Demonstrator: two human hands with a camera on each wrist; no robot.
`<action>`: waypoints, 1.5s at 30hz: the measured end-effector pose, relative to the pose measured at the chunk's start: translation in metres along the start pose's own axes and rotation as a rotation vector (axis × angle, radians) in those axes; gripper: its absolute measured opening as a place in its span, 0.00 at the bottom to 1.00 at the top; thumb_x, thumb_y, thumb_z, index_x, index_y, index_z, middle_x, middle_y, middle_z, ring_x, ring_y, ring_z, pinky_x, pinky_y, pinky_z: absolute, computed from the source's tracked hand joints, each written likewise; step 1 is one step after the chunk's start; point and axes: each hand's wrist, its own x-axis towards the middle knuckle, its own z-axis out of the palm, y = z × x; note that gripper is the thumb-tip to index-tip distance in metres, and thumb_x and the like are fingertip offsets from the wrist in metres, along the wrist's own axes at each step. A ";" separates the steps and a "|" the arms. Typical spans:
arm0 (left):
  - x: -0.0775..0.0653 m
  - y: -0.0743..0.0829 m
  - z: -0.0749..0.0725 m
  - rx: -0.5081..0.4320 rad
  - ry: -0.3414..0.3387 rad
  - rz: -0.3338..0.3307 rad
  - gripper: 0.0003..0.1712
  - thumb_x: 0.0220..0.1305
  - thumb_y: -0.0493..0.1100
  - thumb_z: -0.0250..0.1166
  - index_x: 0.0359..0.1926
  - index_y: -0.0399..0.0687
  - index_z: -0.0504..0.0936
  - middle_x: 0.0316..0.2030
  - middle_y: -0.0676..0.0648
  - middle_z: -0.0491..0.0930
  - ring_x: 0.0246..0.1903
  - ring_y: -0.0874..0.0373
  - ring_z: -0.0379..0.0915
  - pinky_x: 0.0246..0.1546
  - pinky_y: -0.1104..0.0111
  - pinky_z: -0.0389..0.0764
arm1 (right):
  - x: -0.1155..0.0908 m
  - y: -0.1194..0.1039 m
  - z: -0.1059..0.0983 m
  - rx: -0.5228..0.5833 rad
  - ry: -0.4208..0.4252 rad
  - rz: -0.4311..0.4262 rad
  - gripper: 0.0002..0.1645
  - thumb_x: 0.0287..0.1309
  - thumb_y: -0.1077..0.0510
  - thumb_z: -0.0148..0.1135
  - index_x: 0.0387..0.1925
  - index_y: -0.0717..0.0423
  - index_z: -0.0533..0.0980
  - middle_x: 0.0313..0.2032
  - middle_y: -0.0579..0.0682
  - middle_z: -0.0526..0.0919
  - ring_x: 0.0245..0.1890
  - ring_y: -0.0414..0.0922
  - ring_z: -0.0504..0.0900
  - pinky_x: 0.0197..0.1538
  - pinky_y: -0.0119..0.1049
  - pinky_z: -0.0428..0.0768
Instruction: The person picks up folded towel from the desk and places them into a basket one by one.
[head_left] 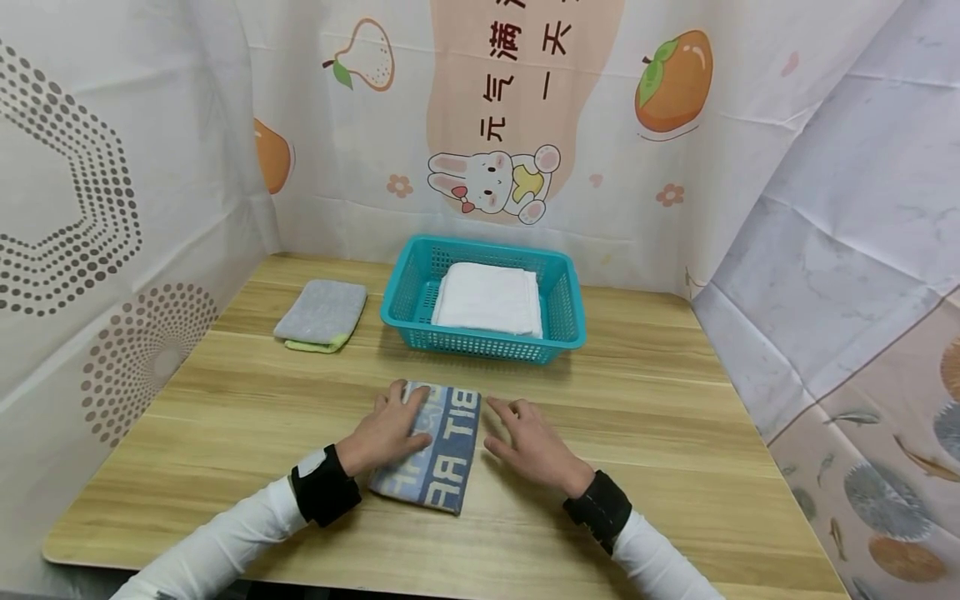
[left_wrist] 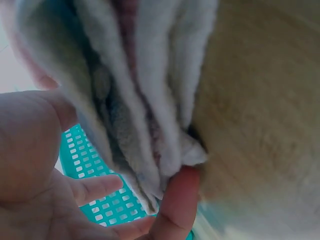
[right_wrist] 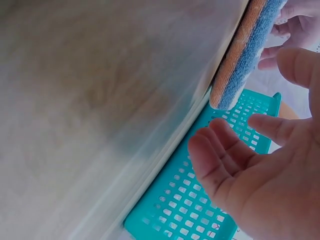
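Note:
A folded blue towel with pale lettering lies on the wooden table in front of me. My left hand rests at its left side, thumb over the top and fingers near the far left corner. In the left wrist view, a fingertip touches the end of the stacked towel layers. Just off the towel's right edge is my right hand, fingers loosely bent and holding nothing. The right wrist view shows a gap between that hand and the rounded towel edge, which has blue and orange bands.
Behind the towel stands a teal plastic basket holding folded white towels. A folded grey cloth with a yellow-green edge lies to its left. Printed curtains hang around the back and sides of the table.

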 end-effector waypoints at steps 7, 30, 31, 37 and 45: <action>-0.002 0.000 0.001 0.007 -0.010 -0.016 0.43 0.68 0.49 0.65 0.76 0.44 0.55 0.69 0.24 0.53 0.66 0.24 0.53 0.44 0.45 0.74 | 0.003 -0.003 0.004 0.017 -0.057 0.015 0.40 0.67 0.49 0.62 0.74 0.55 0.60 0.56 0.63 0.73 0.54 0.54 0.75 0.53 0.49 0.78; -0.001 -0.001 0.000 -0.121 -0.041 -0.034 0.49 0.68 0.49 0.66 0.78 0.41 0.47 0.64 0.24 0.63 0.57 0.34 0.71 0.46 0.49 0.74 | 0.011 -0.017 0.001 0.287 -0.306 0.042 0.38 0.72 0.43 0.55 0.76 0.51 0.58 0.53 0.59 0.69 0.41 0.44 0.69 0.41 0.35 0.72; -0.001 -0.001 0.001 -0.167 -0.050 -0.038 0.49 0.68 0.47 0.65 0.78 0.42 0.45 0.66 0.24 0.61 0.59 0.34 0.69 0.49 0.49 0.74 | 0.011 -0.019 0.000 0.324 -0.314 0.052 0.38 0.72 0.43 0.55 0.76 0.51 0.58 0.54 0.59 0.68 0.41 0.44 0.69 0.41 0.35 0.72; 0.005 -0.001 0.002 -0.430 -0.060 -0.090 0.54 0.62 0.36 0.68 0.78 0.40 0.41 0.69 0.27 0.58 0.63 0.39 0.67 0.60 0.47 0.69 | 0.015 -0.021 0.002 0.636 -0.315 0.118 0.34 0.71 0.54 0.58 0.73 0.60 0.61 0.54 0.60 0.71 0.42 0.46 0.76 0.39 0.35 0.78; 0.006 -0.002 0.001 -0.644 -0.124 -0.180 0.58 0.58 0.31 0.67 0.76 0.32 0.35 0.50 0.28 0.76 0.24 0.55 0.71 0.33 0.63 0.74 | 0.015 -0.023 0.003 1.057 -0.282 0.354 0.32 0.68 0.62 0.58 0.71 0.63 0.63 0.58 0.63 0.69 0.45 0.46 0.80 0.48 0.44 0.83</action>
